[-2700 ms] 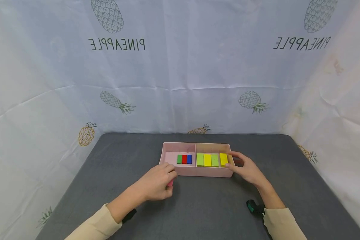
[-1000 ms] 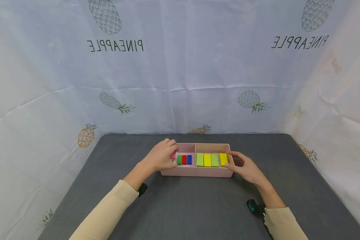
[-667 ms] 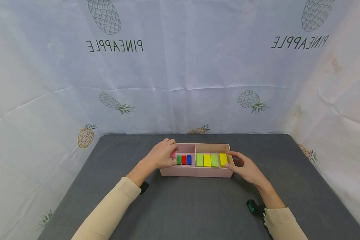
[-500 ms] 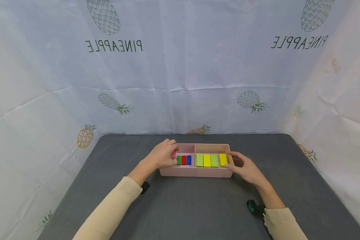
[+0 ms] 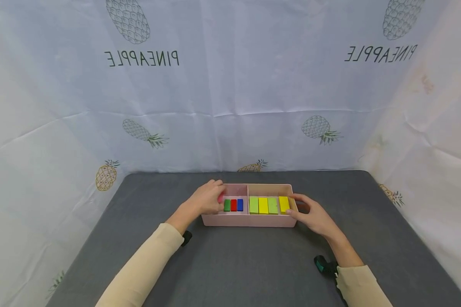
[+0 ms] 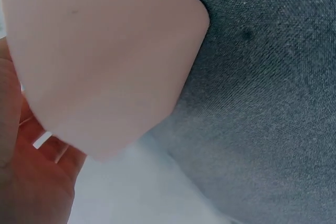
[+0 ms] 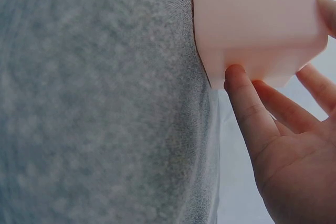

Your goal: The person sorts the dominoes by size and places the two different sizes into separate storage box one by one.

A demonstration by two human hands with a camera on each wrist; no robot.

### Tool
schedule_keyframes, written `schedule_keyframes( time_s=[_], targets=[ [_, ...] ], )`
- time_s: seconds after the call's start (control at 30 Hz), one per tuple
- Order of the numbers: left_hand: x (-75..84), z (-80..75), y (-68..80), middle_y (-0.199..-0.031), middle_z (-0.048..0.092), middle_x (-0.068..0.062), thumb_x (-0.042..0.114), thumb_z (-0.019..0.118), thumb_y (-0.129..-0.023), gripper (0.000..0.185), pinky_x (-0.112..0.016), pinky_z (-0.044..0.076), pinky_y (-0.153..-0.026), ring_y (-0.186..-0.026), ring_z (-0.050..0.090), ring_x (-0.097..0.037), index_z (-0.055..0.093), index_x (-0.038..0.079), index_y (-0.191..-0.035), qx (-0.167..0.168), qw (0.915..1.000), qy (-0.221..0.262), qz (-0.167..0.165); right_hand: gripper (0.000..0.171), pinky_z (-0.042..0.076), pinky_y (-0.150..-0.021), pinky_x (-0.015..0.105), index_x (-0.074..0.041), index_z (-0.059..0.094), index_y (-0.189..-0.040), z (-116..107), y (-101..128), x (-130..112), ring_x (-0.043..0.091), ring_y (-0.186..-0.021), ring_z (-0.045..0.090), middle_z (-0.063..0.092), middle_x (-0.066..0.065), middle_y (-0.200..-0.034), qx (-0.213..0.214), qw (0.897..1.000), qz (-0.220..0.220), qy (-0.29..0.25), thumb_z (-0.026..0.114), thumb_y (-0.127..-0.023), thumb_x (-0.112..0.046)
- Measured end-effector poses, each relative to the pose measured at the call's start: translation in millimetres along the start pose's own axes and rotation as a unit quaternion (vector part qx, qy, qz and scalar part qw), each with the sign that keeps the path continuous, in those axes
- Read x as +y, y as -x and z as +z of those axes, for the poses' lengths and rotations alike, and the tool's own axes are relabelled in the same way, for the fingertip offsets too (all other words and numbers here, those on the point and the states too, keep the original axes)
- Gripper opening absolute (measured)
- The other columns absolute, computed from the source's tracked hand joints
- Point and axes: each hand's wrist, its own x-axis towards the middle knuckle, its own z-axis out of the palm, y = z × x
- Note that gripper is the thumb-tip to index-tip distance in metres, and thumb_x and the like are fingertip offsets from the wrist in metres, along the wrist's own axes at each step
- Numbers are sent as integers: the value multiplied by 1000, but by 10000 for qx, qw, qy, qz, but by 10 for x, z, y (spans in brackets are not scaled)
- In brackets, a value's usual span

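From the head view, a pale pink plastic two-compartment tray (image 5: 249, 220) sat on the dark grey felt table (image 5: 253, 264). The left hand (image 5: 203, 201) pinched a small pink block (image 5: 220, 198) with curled fingers at the tray's left end, beside green, red and blue blocks. The right hand (image 5: 311, 215) held the tray's right end, fingers relaxed. The backdrop read mirrored "PINEAPPLE" (image 5: 143, 58).

The left wrist view showed the tray's corner (image 6: 105, 61) only.

In the right wrist view, straight fingers (image 7: 247, 103) touched the tray.
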Motion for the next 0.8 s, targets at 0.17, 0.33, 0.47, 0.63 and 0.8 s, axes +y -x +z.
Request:
schedule_keyframes(
  time_s=[0.17, 0.33, 0.47, 0.63, 0.8],
  targets=[
    [-12, 44, -10, -101, 58, -2, 15, 74, -81, 30, -37, 50, -81, -92, 50, -22, 69, 7, -110, -58, 10000, 49, 0, 73, 51, -95, 58, -5, 41, -153, 8, -4, -2, 49, -132, 49, 40, 23, -154, -4, 10000, -37, 7, 71, -96, -39],
    [-27, 94, -7, -106, 62, -3, 15, 75, -82, 25, -42, 49, -88, -94, 52, -22, 70, 9, -105, -153, 9999, 6, -45, 74, 50, -96, 59, -5, 40, -153, 19, -2, -9, 48, -134, 48, 40, 23, -155, -21, 10000, 24, -18, 71, -95, -40],
    [-33, 123, -16, -100, 61, -1, 14, 75, -82, 22, -37, 51, -81, -91, 54, -20, 70, 9, -102, -258, 9996, -57, 14, 74, 49, -97, 60, -5, 40, -153, 24, 5, -18, 48, -134, 47, 40, 23, -155, -8, 10000, 76, 31, 71, -95, -40],
    [-20, 136, -36, -95, 58, 0, 17, 76, -82, 19, -33, 50, -72, -85, 53, -17, 70, 11, -100, -420, 9989, -195, 56, 74, 48, -98, 61, -5, 40, -153, 21, 8, -20, 49, -134, 47, 39, 24, -155, -2, 10000, 62, 42, 71, -95, -40],
    [-11, 147, -47, -99, 62, -1, 20, 78, -83, 22, -35, 53, -78, -88, 55, -18, 71, 12, -102, -524, 9982, -278, -14, 75, 49, -98, 60, -5, 40, -153, 14, -5, -14, 49, -134, 47, 40, 23, -155, -10, 9999, 88, 60, 71, -95, -42]
  ],
)
